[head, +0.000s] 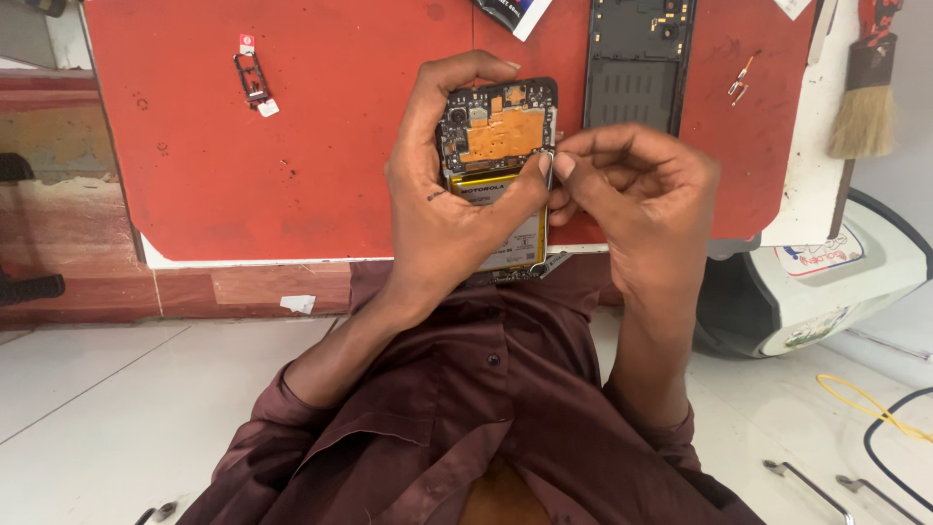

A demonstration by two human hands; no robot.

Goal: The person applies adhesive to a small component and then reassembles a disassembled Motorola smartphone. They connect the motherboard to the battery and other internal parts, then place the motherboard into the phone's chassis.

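My left hand (pixel 442 209) grips an opened smartphone (pixel 498 136) from the left, its back cover off so the orange-shielded circuit board and the battery (pixel 515 228) show. My thumb lies across the battery's top edge. My right hand (pixel 637 194) pinches thin metal tweezers (pixel 547 175) at the phone's right edge, the tips at the board beside the battery. Both hands hover over the front edge of a red work mat (pixel 292 146).
The phone's dark back frame (pixel 637 63) lies on the mat at the top right. A small SIM tray (pixel 253 78) rests at the upper left, tiny metal parts (pixel 741 80) at right. A brush (pixel 863 97) hangs right; yellow cable (pixel 870 408) on the floor.
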